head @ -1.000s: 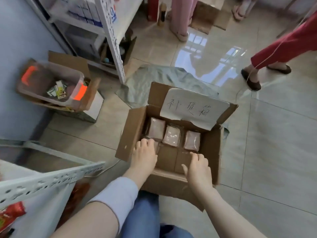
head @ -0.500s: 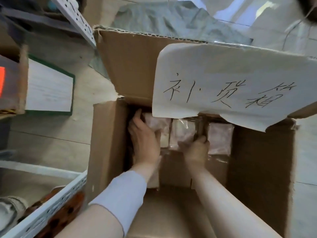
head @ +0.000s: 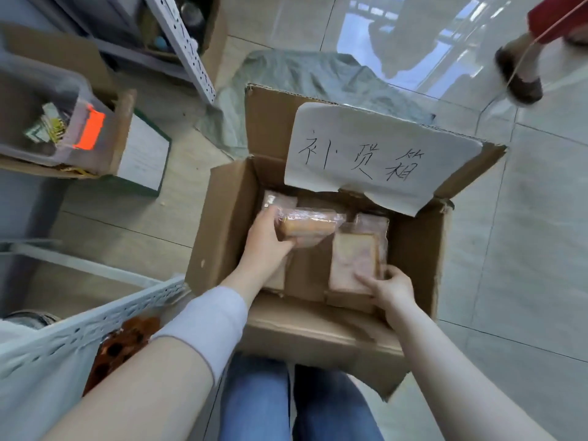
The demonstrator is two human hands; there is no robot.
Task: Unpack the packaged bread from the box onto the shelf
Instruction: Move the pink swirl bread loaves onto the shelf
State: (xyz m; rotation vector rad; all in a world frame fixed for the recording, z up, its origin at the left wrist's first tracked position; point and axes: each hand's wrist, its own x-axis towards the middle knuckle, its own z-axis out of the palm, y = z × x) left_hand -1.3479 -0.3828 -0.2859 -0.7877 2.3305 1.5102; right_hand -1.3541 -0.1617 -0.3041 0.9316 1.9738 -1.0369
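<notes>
While the person crouches over the open cardboard box [head: 229, 218] on the tiled floor, both hands reach inside it and each holds a packet. The left hand [head: 267, 240] is curled round the left end of one packaged bread [head: 307, 226], thumb and fingers clamped on the clear wrapper. This packet is raised above the box floor and turned on its edge, with its long axis running left to right across the box. The right hand [head: 391, 291] pinches the near corner of a second bread packet [head: 354, 259], with the thumb on its upper face and the fingers tucked behind. That packet shows its broad face to the camera, and its long axis points away from the person toward the far wall. A third bread packet [head: 278, 200] lies in the far left corner of the box, just behind the left hand. A paper label [head: 375, 154] with handwritten characters hangs from the far flap. A perforated shelf rail [head: 95, 323] crosses the lower left, beside the left forearm. A clear plastic bin [head: 47, 116] sits in another carton well to the left.
</notes>
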